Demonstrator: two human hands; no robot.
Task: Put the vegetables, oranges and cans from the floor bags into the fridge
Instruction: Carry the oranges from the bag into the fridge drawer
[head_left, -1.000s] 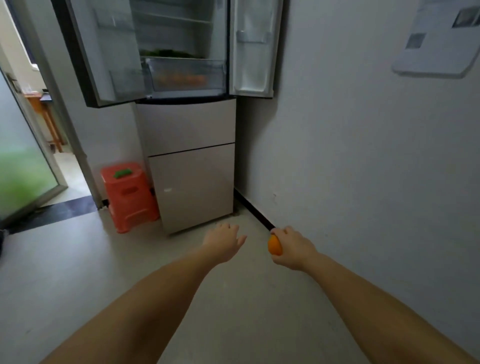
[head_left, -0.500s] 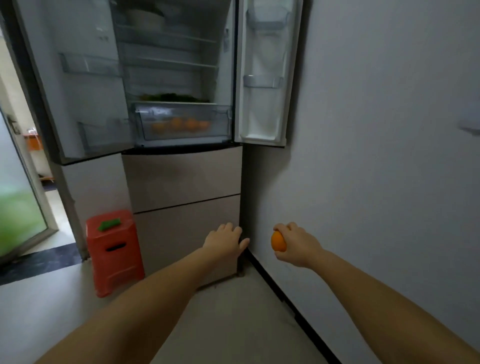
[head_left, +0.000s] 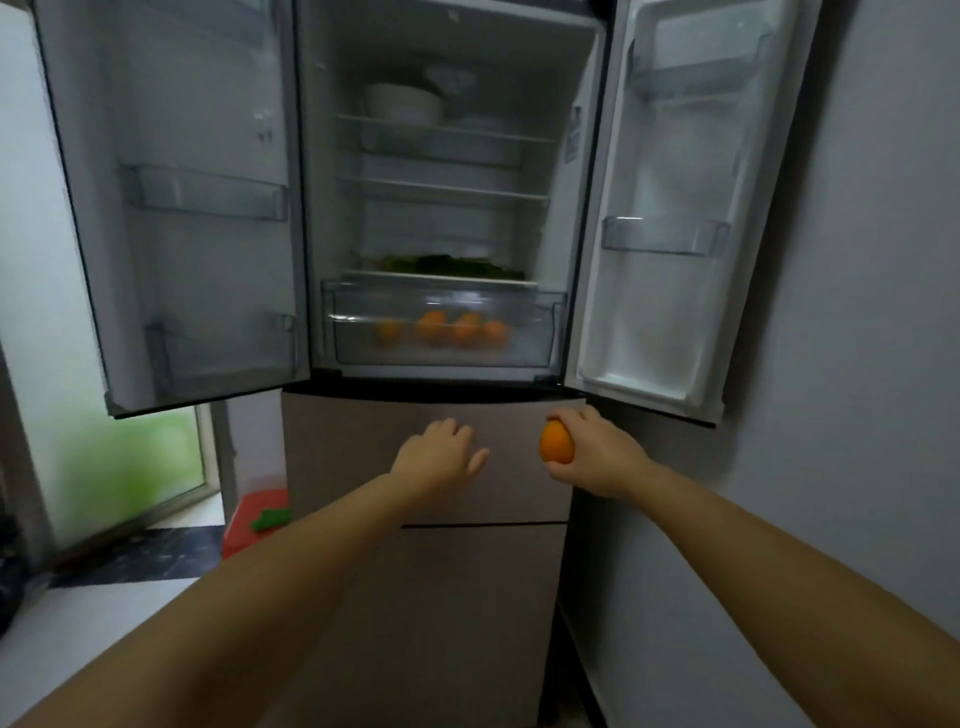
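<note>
The fridge (head_left: 431, 452) stands straight ahead with both upper doors swung wide. My right hand (head_left: 597, 454) grips an orange (head_left: 556, 441) in front of the upper beige drawer, below the right door. My left hand (head_left: 439, 457) reaches forward beside it, fingers relaxed and holding nothing. Inside, a clear crisper drawer (head_left: 441, 332) holds several oranges (head_left: 452, 330). Green leafy vegetables (head_left: 452, 265) lie on the glass shelf just above it. The floor bags are out of view.
The left door (head_left: 171, 208) and right door (head_left: 670, 208) carry clear bins. White bowls (head_left: 405, 101) sit on the top shelf. A red stool (head_left: 254, 519) with a green vegetable (head_left: 270, 518) stands left of the fridge. A grey wall (head_left: 857, 364) runs close on the right.
I have walked closer to the fridge, which now fills the view. Both hands have risen from near floor level to the upper beige drawer, the right still holding the orange.
</note>
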